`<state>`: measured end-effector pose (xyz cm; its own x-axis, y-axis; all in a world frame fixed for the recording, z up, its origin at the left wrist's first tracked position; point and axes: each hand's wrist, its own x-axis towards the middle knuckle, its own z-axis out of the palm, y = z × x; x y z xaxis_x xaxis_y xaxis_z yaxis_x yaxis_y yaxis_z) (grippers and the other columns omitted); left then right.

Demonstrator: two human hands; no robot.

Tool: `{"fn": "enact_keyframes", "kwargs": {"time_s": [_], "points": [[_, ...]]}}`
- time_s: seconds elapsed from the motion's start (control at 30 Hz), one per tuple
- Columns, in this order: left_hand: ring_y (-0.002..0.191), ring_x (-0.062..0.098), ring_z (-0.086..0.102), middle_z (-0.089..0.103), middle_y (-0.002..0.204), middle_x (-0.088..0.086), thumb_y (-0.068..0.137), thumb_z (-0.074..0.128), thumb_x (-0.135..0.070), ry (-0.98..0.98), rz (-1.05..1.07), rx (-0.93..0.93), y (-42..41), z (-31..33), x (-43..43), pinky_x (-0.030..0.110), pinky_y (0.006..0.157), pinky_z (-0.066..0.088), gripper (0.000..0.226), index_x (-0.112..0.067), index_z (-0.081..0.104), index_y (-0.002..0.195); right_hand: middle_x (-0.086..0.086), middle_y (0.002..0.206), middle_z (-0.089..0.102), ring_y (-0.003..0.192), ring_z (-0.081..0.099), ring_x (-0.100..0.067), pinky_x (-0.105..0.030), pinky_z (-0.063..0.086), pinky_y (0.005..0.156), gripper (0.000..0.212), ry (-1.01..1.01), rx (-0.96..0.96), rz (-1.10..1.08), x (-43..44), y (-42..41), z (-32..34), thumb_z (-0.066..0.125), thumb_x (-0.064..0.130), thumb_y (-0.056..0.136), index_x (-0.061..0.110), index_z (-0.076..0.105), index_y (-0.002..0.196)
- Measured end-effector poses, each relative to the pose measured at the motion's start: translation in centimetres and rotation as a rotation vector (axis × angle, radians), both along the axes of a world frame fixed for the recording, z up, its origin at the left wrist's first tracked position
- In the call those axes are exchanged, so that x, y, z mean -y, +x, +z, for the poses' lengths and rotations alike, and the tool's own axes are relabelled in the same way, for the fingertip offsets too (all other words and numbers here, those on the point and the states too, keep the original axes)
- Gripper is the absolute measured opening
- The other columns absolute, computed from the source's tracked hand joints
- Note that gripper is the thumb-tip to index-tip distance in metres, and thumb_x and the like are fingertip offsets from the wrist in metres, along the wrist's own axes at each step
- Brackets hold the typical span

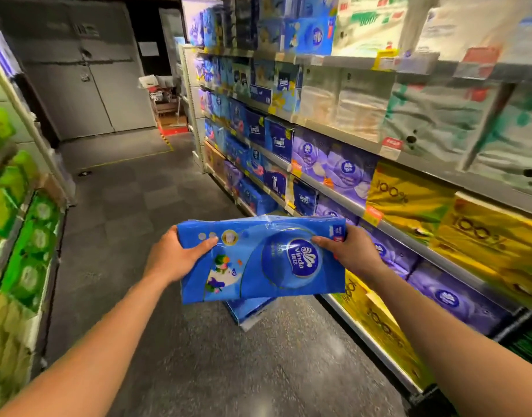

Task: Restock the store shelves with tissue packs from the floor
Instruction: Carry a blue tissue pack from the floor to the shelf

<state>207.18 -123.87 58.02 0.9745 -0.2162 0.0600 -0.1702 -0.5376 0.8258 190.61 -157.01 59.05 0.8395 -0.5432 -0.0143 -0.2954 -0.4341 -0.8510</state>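
Tissue pack: a blue Vinda tissue pack [263,260] is held flat in the air above the aisle floor [198,350], logo facing up, just in front of the lower shelves.
Left hand: the left hand [171,254] grips the pack's left edge, thumb lying across the top face.
Right hand: the right hand [349,251] grips the right edge, thumb reaching towards the round logo.
Floor stock: another blue pack [249,310] lies on the floor, partly hidden under the held one.
Right shelving: the shelves [349,134] carry blue, purple [343,167] and yellow packs [409,203].
Left shelving: green packs [27,245].
Aisle end: grey doors [87,70].
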Motion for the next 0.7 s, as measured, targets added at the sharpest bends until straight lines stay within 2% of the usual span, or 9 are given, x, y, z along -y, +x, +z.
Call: {"fn": "enact_keyframes", "kwargs": {"time_s": [0.13,0.27,0.4,0.47,0.53,0.6,0.67,0.7], "points": [[0.087,0.014,0.071,0.074,0.097,-0.01,0.032,0.063,-0.1,0.024,-0.063,-0.003,10.1,0.4,3.7,0.047,0.076,0.06,0.101,-0.03,0.065,0.105,0.012,0.1,0.075,0.086,0.071,-0.008,-0.039,0.061,0.08,0.037,-0.032,-0.027,-0.008,3.0,8.6,0.0,0.078,0.058,0.077,0.034,0.066,0.102],[0.088,0.016,0.069,0.071,0.097,-0.01,0.034,0.066,-0.095,0.044,-0.08,-0.013,18.8,-0.6,8.4,0.044,0.078,0.059,0.094,-0.029,0.061,0.101,0.007,0.104,0.075,0.089,0.072,-0.012,-0.043,0.061,0.084,0.041,-0.034,-0.04,-0.033,7.2,17.6,-1.7,0.078,0.057,0.076,0.033,0.065,0.106],[0.086,0.014,0.07,0.072,0.096,-0.011,0.035,0.07,-0.092,0.048,-0.071,-0.058,27.5,-1.4,12.8,0.042,0.074,0.059,0.092,-0.029,0.062,0.102,0.01,0.1,0.077,0.084,0.071,-0.008,-0.036,0.06,0.076,0.048,-0.038,-0.047,-0.032,11.5,26.5,-2.6,0.078,0.064,0.07,0.032,0.069,0.104],[0.088,0.016,0.07,0.072,0.097,-0.01,0.048,0.078,-0.082,0.071,-0.076,-0.057,31.7,-0.8,14.9,0.039,0.073,0.058,0.076,-0.029,0.063,0.102,0.015,0.093,0.076,0.082,0.072,-0.006,-0.038,0.061,0.076,0.042,-0.041,-0.046,-0.044,13.0,30.6,-2.1,0.079,0.065,0.068,0.036,0.069,0.097],[0.092,0.02,0.068,0.069,0.101,-0.006,0.062,0.083,-0.066,0.09,-0.059,-0.042,36.3,-0.2,16.9,0.035,0.07,0.052,0.066,-0.026,0.061,0.11,0.016,0.094,0.075,0.083,0.071,-0.005,-0.036,0.06,0.077,0.033,-0.058,-0.032,-0.042,14.9,34.8,-1.6,0.082,0.055,0.073,0.036,0.069,0.098],[0.093,0.021,0.066,0.065,0.104,-0.005,0.064,0.084,-0.063,0.105,-0.046,-0.024,40.8,0.2,18.6,0.033,0.068,0.049,0.071,-0.024,0.056,0.116,0.016,0.093,0.075,0.083,0.07,-0.001,-0.03,0.057,0.074,0.035,-0.092,0.0,-0.068,16.2,38.6,-0.7,0.085,0.051,0.073,0.033,0.071,0.101],[0.086,0.014,0.064,0.065,0.103,-0.007,0.063,0.085,-0.061,0.065,-0.058,-0.015,45.5,0.6,20.5,0.03,0.063,0.048,0.071,-0.023,0.053,0.115,0.02,0.082,0.072,0.069,0.066,0.009,-0.014,0.05,0.061,0.033,-0.124,0.005,-0.078,17.8,42.7,-0.2,0.087,0.047,0.073,0.033,0.07,0.098],[0.084,0.011,0.063,0.066,0.103,-0.007,0.064,0.085,-0.06,0.041,-0.066,-0.015,47.6,0.8,21.4,0.028,0.061,0.047,0.069,-0.023,0.053,0.113,0.021,0.076,0.07,0.061,0.064,0.01,-0.012,0.046,0.056,0.034,-0.142,0.003,-0.094,18.5,44.5,0.0,0.087,0.048,0.072,0.034,0.068,0.097]]}}
